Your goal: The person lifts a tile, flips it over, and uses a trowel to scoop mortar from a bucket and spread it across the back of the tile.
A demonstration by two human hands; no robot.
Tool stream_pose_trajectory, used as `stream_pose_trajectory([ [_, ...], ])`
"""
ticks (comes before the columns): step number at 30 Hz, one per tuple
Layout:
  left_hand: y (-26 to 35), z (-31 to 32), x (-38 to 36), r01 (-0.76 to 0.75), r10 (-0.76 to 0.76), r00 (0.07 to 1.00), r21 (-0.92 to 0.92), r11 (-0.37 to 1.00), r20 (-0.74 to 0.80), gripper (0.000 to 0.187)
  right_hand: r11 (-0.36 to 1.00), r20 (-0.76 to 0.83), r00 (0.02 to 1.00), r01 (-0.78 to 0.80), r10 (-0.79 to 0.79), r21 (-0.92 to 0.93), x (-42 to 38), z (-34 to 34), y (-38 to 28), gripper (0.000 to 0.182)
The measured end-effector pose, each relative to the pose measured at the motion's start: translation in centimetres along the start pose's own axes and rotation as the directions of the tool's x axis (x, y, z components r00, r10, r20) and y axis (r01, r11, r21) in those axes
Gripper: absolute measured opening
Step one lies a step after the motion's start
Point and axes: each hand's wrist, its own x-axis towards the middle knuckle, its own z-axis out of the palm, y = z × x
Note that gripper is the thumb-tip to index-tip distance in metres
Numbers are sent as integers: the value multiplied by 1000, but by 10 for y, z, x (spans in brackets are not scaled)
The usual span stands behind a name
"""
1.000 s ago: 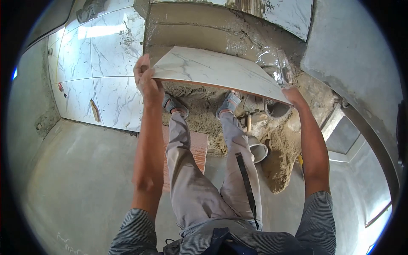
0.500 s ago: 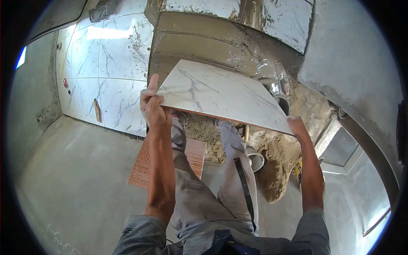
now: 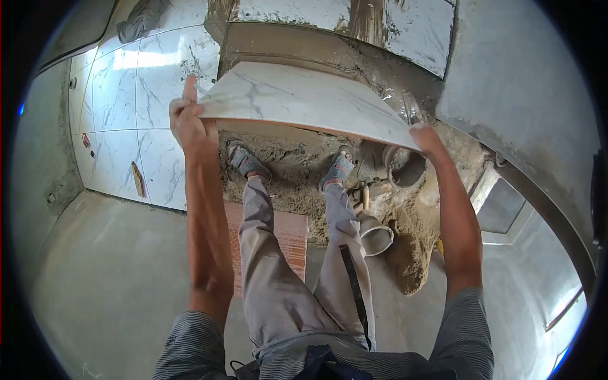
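A large white marble-patterned tile (image 3: pixel 304 98) hangs tilted over the wet grey mortar bed (image 3: pixel 285 44), its reddish underside edge toward me. My left hand (image 3: pixel 192 120) grips its left end, with one finger stretched out and pointing up. At the right end, my right hand (image 3: pixel 425 139) is wrapped round the corner. Laid white tiles (image 3: pixel 164 95) lie to the left of the mortar, and mortar-smeared tiles (image 3: pixel 418 31) lie beyond it.
Below the tile my sandalled feet stand on rough mortar. A bucket (image 3: pixel 405 167), a second bucket (image 3: pixel 375 235) and a sand heap (image 3: pixel 408 253) are on the right. A reddish tile (image 3: pixel 288 234) lies behind my legs. A grey cloth (image 3: pixel 142 20) is at the upper left.
Both hands have moved the tile forward and left, away from my body. My feet and the bucket under its near edge now show more.
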Motion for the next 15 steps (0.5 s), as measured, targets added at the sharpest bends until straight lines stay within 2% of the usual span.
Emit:
stream_pose_trajectory([
  [2,-2,5,20,2,-2,1000,-26,1000,-18,31,999,46,998,-41,41,8,23,-1,-3,33],
  [4,-3,10,38,41,-42,997,-20,999,-67,31,949,-1,952,-305,306,76,46,9,5,38],
  [8,-7,12,66,32,-33,997,-7,999,-70,33,932,55,936,-352,348,91,65,2,-7,41],
  [10,-13,9,79,28,-29,998,-16,999,-47,33,895,69,914,-404,399,188,64,0,-20,38],
  [11,-15,9,86,23,-22,998,5,1000,-62,33,896,68,915,-403,397,188,67,1,-21,38],
  [13,-16,12,91,19,-17,997,28,999,-74,33,944,61,953,-303,297,133,73,6,-14,38],
  [15,-17,9,91,40,-37,992,23,999,-121,34,950,53,957,-289,284,118,80,9,-11,38],
])
